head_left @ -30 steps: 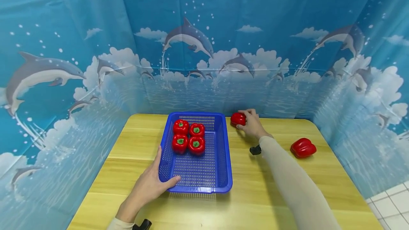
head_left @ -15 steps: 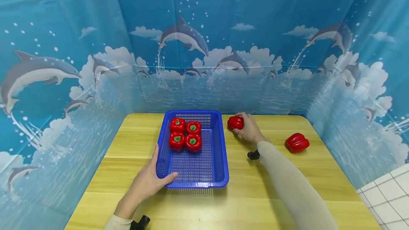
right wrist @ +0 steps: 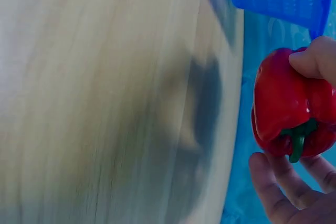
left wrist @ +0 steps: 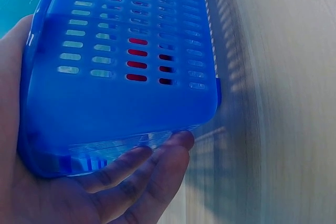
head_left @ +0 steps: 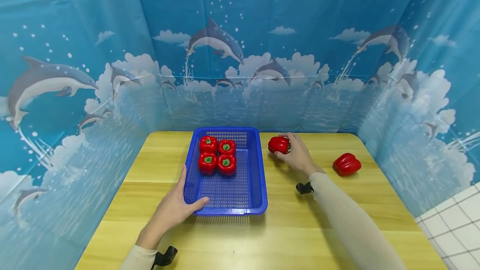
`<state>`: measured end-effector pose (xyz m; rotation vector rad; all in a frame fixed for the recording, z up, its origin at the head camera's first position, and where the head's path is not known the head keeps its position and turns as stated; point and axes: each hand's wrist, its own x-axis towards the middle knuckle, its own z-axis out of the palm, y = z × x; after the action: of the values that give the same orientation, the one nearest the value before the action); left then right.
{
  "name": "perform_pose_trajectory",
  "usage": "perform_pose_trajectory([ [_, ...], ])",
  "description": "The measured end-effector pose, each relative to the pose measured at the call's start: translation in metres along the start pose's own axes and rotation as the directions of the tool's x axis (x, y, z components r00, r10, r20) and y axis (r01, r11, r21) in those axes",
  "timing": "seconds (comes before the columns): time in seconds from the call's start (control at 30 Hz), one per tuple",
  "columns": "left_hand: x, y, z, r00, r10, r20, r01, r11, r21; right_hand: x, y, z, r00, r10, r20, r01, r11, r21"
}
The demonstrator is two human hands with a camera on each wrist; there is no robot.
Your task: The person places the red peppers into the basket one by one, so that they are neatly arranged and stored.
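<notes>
My right hand [head_left: 298,153] pinches a red bell pepper [head_left: 278,145] between thumb and fingers, right of the blue basket [head_left: 240,211]. In the right wrist view that bell pepper [right wrist: 283,95] shows its green stem, and its shadow lies on the table apart from it. My left hand [head_left: 173,208] holds the basket's near left corner, thumb at the front rim and a finger along the left side. The left wrist view shows fingers [left wrist: 163,182] around the basket's corner [left wrist: 121,103]. Inside the basket, several red bell peppers [head_left: 207,163] stand stem up in its far left part.
Another red bell pepper [head_left: 346,164] lies on its side toward the table's right edge. The light wooden table [head_left: 300,236] has a dolphin-printed blue curtain [head_left: 225,103] behind it and along both sides. White tiles [head_left: 451,220] show at lower right.
The right hand's bell pepper has turned, so its green stem now shows, and it sits slightly clear of where it was. The left hand keeps its place on the basket. The head view has shifted slightly.
</notes>
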<state>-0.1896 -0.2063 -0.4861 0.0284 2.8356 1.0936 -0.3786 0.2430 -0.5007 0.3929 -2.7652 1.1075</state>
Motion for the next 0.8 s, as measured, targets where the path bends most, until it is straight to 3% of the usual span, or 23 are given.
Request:
perform_pose_trajectory([
  [0.8,0.002,-0.001,0.001,1.000,0.007,0.006,-0.007,1.000,-0.005,-0.044,-0.049,-0.027,0.986,-0.144,-0.085,0.139,0.988,-0.062],
])
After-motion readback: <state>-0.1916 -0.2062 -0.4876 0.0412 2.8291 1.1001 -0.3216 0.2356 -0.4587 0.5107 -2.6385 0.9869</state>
